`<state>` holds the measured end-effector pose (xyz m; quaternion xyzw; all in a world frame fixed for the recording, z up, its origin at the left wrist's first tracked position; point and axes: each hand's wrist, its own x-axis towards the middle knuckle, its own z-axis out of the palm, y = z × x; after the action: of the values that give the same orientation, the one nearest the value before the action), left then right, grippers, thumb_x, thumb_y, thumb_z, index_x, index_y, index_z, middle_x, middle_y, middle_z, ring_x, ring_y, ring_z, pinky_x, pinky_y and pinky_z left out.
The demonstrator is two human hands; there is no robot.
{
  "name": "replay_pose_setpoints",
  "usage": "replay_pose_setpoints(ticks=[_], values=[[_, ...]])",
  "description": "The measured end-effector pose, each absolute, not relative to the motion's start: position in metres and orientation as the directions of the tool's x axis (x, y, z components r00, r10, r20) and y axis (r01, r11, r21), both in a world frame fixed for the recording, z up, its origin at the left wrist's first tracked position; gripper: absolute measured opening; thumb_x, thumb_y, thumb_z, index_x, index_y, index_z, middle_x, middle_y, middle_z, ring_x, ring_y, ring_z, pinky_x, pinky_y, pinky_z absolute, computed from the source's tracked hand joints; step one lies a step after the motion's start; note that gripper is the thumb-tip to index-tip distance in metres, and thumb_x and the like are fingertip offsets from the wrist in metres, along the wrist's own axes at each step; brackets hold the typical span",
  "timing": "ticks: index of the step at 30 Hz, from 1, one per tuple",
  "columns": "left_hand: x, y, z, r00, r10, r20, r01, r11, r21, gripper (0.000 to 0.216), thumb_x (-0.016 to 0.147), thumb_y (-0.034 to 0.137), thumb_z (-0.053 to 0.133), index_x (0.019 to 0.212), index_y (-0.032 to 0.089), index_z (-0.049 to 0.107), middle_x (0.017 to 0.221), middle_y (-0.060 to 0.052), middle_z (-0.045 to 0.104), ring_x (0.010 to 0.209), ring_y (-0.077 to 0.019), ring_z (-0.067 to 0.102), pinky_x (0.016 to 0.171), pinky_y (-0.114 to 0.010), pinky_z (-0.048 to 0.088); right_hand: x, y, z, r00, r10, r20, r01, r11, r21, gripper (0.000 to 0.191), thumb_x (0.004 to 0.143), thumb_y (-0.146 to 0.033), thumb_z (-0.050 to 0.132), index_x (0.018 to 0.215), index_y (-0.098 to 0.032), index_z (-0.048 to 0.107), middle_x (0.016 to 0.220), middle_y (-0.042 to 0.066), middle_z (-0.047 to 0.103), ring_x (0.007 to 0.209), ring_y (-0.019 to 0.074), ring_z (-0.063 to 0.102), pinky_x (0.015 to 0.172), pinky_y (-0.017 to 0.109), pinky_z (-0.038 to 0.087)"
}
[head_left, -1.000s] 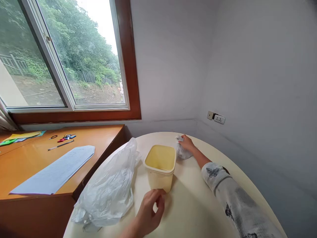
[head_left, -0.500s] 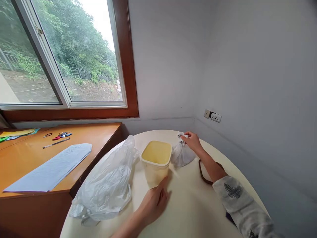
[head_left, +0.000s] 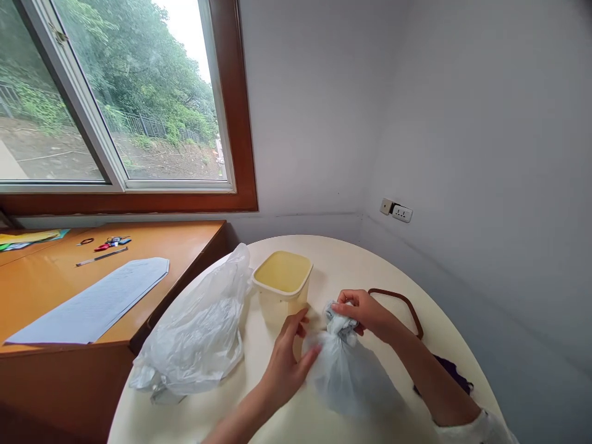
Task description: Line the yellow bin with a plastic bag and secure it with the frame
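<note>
A small knotted plastic bag [head_left: 346, 370] lies on the round cream table [head_left: 333, 259] close to me. My right hand [head_left: 365, 311] pinches its bunched top. My left hand [head_left: 289, 361] rests against the bag's left side, fingers stretched out. Just behind my left hand stands an empty pale yellow plastic bin [head_left: 282, 283]. A large crumpled clear plastic bag [head_left: 198, 339] lies to the left of the bin.
A brown strap [head_left: 407, 305] and a dark purple item [head_left: 451, 370] lie at the table's right. A wooden desk [head_left: 185, 243] to the left carries a white sheet [head_left: 92, 302], a pen and scissors. A wall socket [head_left: 400, 213] sits behind.
My right hand pulled the small knotted bag from behind the bin toward me, in front of the bin. My left hand left the bin and now touches the bag.
</note>
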<state>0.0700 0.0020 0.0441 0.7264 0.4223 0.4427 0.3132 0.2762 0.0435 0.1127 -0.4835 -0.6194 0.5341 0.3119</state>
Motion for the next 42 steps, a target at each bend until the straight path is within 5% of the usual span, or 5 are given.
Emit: replay_pose_setpoints(ticks=[4,11,19,27,42], values=[[0.08,-0.007,0.051,0.281,0.899,0.336,0.274,-0.411,0.869,0.058,0.078,0.03,0.063,0.131,0.022,0.039,0.127,-0.013,0.048,0.116,-0.025,0.045,0.098,-0.04,0.038,0.259,0.027,0.105,-0.463,0.877,-0.128,0.157,-0.061,-0.986,0.037,0.071,-0.052,0.064,0.075,-0.017,0.054,0.061,-0.004,0.051,0.049,0.0069,0.043,0.045,0.02,0.036],[0.079,-0.005,0.054,0.113,0.956,0.272,0.305,-0.294,0.906,0.063,0.074,0.015,0.057,0.134,0.025,0.04,0.122,-0.008,0.044,0.118,-0.0236,0.044,0.097,-0.038,0.041,0.249,0.022,0.09,-0.525,0.851,0.032,-0.036,0.016,-0.999,0.039,0.07,-0.036,0.072,0.1,-0.019,0.054,0.089,0.002,0.059,0.078,0.013,0.054,0.068,0.026,0.042],[0.076,0.0,0.048,0.05,0.969,0.243,0.114,-0.247,0.962,0.057,0.072,0.01,0.051,0.128,0.019,0.048,0.11,-0.008,0.053,0.103,-0.0203,0.054,0.086,-0.033,0.048,0.239,0.015,0.074,-0.388,0.914,0.116,0.013,0.132,-0.991,0.036,0.072,-0.025,0.069,0.097,-0.022,0.045,0.09,0.002,0.059,0.083,0.0146,0.056,0.076,0.029,0.043],[0.071,0.0,0.058,0.0,0.988,0.156,0.064,-0.156,0.986,0.025,0.075,0.016,0.051,0.097,0.015,0.062,0.09,-0.006,0.067,0.088,-0.0202,0.059,0.081,-0.031,0.043,0.237,0.019,0.069,-0.316,0.948,0.047,-0.032,0.038,-0.999,0.032,0.067,-0.014,0.063,0.094,-0.021,0.048,0.081,-0.001,0.057,0.071,0.0111,0.056,0.06,0.022,0.042],[0.074,-0.002,0.062,0.325,0.938,-0.12,-0.431,0.259,0.864,0.025,0.071,0.035,0.068,0.07,0.012,0.059,0.062,0.0,0.056,0.059,-0.011,0.05,0.056,-0.021,0.035,0.241,0.023,0.071,-0.187,0.982,0.032,-0.062,0.021,-0.998,0.018,0.063,-0.017,0.059,0.081,-0.018,0.058,0.077,0.0,0.058,0.07,0.0119,0.054,0.065,0.024,0.041]])
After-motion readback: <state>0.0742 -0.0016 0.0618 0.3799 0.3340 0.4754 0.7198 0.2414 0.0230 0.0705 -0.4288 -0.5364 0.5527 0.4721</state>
